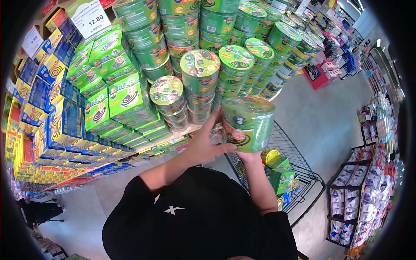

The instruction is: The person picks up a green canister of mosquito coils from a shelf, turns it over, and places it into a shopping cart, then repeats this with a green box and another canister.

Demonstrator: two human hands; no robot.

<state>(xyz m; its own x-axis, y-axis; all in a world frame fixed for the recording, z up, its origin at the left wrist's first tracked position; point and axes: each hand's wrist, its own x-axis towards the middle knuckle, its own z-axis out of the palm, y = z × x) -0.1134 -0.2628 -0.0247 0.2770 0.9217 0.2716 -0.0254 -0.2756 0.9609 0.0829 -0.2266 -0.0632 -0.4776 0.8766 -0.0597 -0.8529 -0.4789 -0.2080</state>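
A green tub of mosquito coils point(247, 130), shrink-wrapped and slightly tilted, is held up in front of my chest. My right hand point(249, 156) supports it from underneath, with most of its fingers hidden behind the tub. Beside the tub's left side, my left hand point(206, 141) has its thumb and fingers spread apart, the thumb tip right at the lower edge. Matching tubs point(200, 65) stand stacked on the display just beyond my hands, and a shorter tub point(167, 91) stands to their left.
A wire shopping cart point(303, 173) below the held tub contains green boxes point(281, 180). Left on the display are green coil boxes point(130, 97), blue-yellow boxes point(65, 125) and a price sign point(90, 19). A rack of packets point(351, 190) stands across the aisle floor point(314, 104).
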